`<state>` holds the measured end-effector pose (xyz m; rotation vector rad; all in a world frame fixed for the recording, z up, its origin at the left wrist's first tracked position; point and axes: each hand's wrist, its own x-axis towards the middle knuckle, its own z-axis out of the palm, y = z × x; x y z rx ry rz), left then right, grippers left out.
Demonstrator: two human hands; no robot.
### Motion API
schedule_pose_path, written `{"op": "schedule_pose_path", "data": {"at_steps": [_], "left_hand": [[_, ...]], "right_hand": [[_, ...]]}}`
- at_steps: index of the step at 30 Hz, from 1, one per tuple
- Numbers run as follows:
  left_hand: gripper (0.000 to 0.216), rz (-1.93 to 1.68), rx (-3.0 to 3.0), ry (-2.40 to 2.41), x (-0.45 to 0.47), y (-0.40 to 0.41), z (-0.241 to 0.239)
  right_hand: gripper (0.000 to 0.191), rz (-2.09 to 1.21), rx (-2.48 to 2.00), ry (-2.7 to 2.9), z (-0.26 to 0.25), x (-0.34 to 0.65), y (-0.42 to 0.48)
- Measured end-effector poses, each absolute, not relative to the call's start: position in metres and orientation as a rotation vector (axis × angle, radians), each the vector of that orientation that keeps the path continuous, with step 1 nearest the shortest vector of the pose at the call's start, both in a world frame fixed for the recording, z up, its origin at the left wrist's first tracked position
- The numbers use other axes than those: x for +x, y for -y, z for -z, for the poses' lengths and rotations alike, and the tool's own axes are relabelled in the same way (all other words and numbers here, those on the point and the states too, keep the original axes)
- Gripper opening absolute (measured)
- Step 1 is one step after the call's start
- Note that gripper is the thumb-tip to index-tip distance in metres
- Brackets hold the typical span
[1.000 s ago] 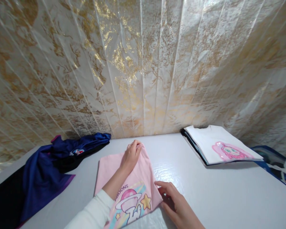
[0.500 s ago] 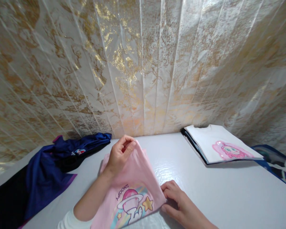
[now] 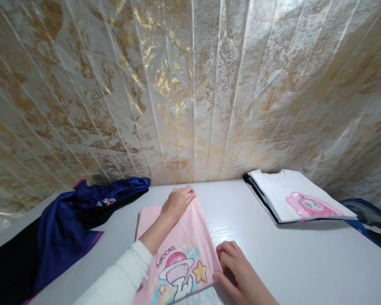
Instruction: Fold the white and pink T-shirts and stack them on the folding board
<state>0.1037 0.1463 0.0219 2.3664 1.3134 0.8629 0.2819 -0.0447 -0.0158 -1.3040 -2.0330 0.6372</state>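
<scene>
A pink shirt [image 3: 165,228] lies folded on the white table, its printed side up, with the word SNOOPY, a ringed planet and a star. My left hand [image 3: 177,202] is closed on the shirt's far right corner, the forearm crossing over the cloth. At the near right corner, my right hand [image 3: 233,269] pinches the edge between thumb and fingers. The near left part of the shirt is partly hidden by my white sleeve [image 3: 117,277].
A stack of folded shirts, topped by a white shirt [image 3: 279,190] with a pink figure, sits at the back right. Blue and black clothing [image 3: 63,228] lies loosely on the left. Dark blue fabric [image 3: 365,216] is at the far right. A gold-patterned curtain [image 3: 190,97] hangs behind the table [image 3: 273,254].
My left hand has moved right and down, laying the raised far corner of the shirt flatter. My right hand stays at the near right corner. The view has shifted slightly.
</scene>
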Motion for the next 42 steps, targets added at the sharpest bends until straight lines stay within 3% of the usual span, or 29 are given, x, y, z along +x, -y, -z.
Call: {"op": "schedule_pose_path", "data": {"at_steps": [5, 17, 22, 25, 29, 33, 42], "left_hand": [[0.007, -0.709, 2.431, -1.437, 0.111, -0.149, 0.003], [0.015, -0.699, 2.452, -1.38, 0.122, -0.163, -0.001], [0.012, -0.712, 2.471, -1.317, 0.13, -0.154, 0.002], [0.021, -0.71, 2.45, -1.403, 0.112, -0.144, -0.001], [0.031, -0.698, 2.341, -1.757, 0.05, -0.125, -0.005], [0.013, -0.605, 2.2, -2.085, -0.002, -0.106, -0.006], [0.011, -0.45, 2.201, -2.169, 0.005, -0.104, -0.012]], "right_hand": [[0.02, -0.49, -1.413, 2.058, 0.019, 0.287, 0.044], [0.018, -0.164, -1.525, 2.139, 0.036, 0.288, 0.039], [0.011, -0.2, -1.543, 2.149, 0.043, 0.294, 0.038], [0.012, -0.293, -1.547, 2.099, 0.043, 0.295, 0.038], [0.036, -0.422, -1.642, 1.913, 0.033, 0.294, 0.02], [0.047, -0.41, -1.765, 1.819, 0.021, 0.291, -0.034], [0.033, -0.274, -1.839, 1.759, 0.023, 0.274, -0.109]]}}
